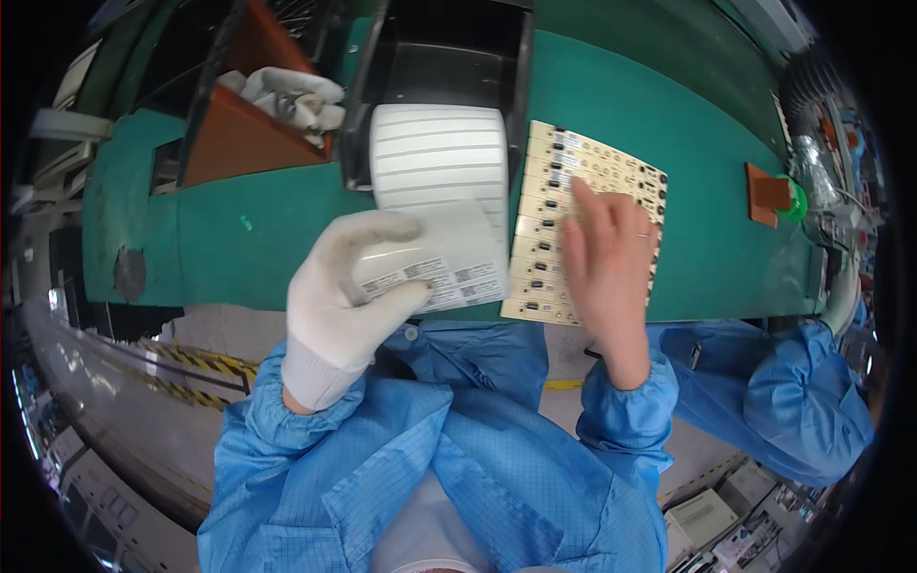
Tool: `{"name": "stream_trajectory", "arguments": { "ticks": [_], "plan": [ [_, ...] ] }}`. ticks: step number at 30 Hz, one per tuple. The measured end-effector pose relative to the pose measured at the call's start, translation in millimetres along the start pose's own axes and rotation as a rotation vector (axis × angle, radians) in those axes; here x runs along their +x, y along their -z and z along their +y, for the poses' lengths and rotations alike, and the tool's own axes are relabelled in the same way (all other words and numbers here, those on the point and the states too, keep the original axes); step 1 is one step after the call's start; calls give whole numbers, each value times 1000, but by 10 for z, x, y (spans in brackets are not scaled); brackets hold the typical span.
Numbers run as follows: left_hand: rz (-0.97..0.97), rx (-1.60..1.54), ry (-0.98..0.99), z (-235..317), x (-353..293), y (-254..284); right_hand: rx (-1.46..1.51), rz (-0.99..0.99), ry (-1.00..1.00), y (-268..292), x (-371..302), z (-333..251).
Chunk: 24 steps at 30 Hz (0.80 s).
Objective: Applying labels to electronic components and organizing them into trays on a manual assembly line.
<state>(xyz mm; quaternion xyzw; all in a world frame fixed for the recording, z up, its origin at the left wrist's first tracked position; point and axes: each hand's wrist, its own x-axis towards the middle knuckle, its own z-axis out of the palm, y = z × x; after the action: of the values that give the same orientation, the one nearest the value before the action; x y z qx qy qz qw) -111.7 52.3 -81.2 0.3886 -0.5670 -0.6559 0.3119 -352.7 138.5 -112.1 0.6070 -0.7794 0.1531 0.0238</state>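
My left hand (334,286), in a white glove, pinches the loose end of a label strip (449,234) between thumb and fingers. Small printed labels show on the lower part of that strip. The strip runs up into a label roll (437,143) with white bands, at the front of a black bin. To the right lies a cream circuit board panel (535,234) with rows of small dark parts. Over this panel my bare right hand (613,253) rests with its fingers apart, the index fingertip at a row near the top. It seems to hold nothing.
Behind the roll stands the black bin (435,72). An orange-brown bin (244,143) at left holds crumpled white gloves or cloth (291,95). A green tape roll (795,199) sits at the green bench's (707,277) right end, near a co-worker's blue sleeve (802,401).
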Motion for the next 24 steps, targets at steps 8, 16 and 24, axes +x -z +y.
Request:
{"name": "stream_trajectory", "arguments": {
  "ticks": [8,16,24],
  "plan": [
    [-64,89,9,7,2,-6,709,72,36,256,-81,-260],
    [-107,130,123,102,-29,-19,402,264,396,208,-45,-621],
    [-107,33,209,141,-25,-51,148,420,552,135,-149,-642]
  ]
}}
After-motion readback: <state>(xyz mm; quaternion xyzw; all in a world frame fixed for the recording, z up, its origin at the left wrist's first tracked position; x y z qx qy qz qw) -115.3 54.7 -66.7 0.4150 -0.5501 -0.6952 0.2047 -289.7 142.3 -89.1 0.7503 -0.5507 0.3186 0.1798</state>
